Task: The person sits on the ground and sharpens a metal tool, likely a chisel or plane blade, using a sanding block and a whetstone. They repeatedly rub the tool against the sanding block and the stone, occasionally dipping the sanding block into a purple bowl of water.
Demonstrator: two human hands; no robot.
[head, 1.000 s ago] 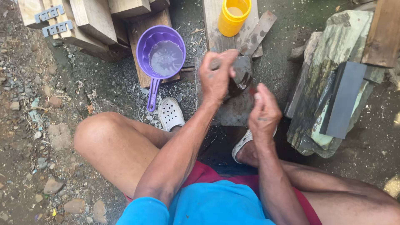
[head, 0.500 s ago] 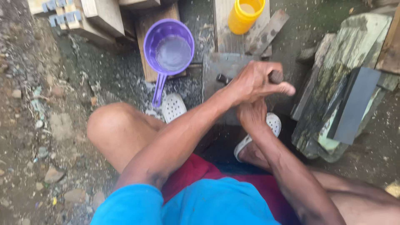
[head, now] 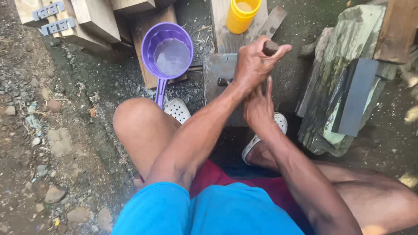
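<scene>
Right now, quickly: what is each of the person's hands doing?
Left hand: closed around a dark rounded handle, over the flat grey sharpening stone.
Right hand: fingers extended, open, tucked beneath the left wrist; whether it touches anything cannot be told.

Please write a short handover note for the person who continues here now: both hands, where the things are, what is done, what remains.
Left hand: closed grip on a dark tool handle over the grey stone slab.
Right hand: fingers straight, just below the left hand, holding nothing visible.
Purple scoop with water on a plank, left of the slab; yellow cup behind.
Done: slab looks wet.
Left: cannot tell; the tool's working end is hidden.
</scene>
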